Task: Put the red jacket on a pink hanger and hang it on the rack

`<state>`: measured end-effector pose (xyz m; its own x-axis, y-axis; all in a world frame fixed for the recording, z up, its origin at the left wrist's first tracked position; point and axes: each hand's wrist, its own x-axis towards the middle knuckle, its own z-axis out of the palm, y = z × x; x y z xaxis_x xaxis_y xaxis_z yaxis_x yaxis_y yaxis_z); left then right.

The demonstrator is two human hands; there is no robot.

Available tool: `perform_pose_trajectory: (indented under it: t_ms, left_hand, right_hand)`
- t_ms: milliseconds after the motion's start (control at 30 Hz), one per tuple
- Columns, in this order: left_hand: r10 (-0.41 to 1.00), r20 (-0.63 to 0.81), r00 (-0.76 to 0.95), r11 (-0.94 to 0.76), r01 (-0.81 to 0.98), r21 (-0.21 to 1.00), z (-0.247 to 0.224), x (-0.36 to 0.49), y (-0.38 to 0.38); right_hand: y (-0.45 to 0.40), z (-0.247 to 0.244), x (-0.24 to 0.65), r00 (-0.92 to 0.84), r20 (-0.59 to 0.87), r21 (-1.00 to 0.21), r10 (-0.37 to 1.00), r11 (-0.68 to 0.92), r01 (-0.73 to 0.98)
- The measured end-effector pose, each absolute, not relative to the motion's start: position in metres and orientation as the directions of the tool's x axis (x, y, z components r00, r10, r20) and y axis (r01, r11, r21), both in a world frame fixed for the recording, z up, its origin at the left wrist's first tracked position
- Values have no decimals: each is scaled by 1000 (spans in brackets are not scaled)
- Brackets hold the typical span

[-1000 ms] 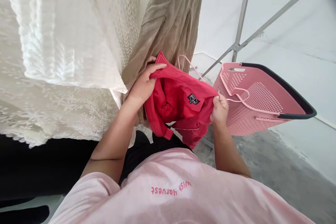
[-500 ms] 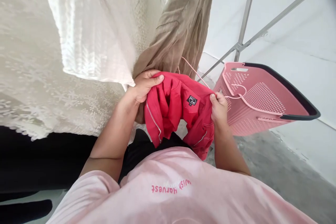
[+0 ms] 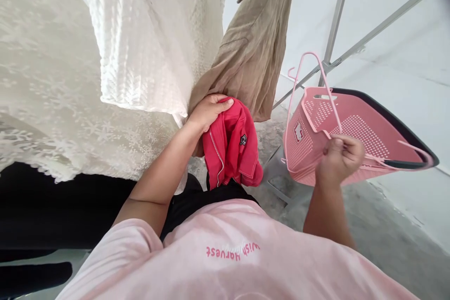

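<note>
My left hand point(image 3: 213, 111) grips the red garment point(image 3: 230, 145) by its upper edge. The garment hangs bunched in front of my waist, with a zipper along its left side and a small black label. On the right, my right hand point(image 3: 341, 154) is closed on a pink hanger point(image 3: 288, 122), which stands out of the garment. The hanger is in front of the pink basket point(image 3: 362, 126), overlapping its near side, with its hook toward the right. Whether hanger and basket touch, I cannot tell.
White knit and lace clothes point(image 3: 140, 47) hang at the left, beside long brown clothing point(image 3: 260, 47). Metal bars point(image 3: 339, 14) cross at the upper right before a white wall. Grey floor point(image 3: 393, 229) shows below the basket.
The pink hanger has come out of the red garment and moved right with my right hand. The garment now hangs from my left hand alone, its right side dropped and folded inward.
</note>
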<state>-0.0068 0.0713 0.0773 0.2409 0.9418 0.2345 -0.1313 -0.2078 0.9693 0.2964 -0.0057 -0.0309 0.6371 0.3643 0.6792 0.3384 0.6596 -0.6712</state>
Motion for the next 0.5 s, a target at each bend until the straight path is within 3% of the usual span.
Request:
perform_pose_trajectory:
  t_ms: [100,167,267,333,500]
  left_hand:
    - [948,225,223,-214,-75,974,80,-4,72]
    - [952,230,200,-227,-38,973,80,-3,74]
    - [940,277,201,-281,-7,960,78,-2,75]
    - [924,312,222,-326,25,945,77,0,74]
    - [879,359,314,-436,226,871,82,8,58]
  right_hand:
    - [-32,-20,310,471,797,-536,378,803,261]
    - [-47,-19,317,268,817,-573,511,775,268]
    - [-60,-22,321,22,740,-603,673,648,466]
    - [-60,-25,318,-27,684,-599,729,583,549]
    - [-47,-31,297,-5,606,-652,796,500,570]
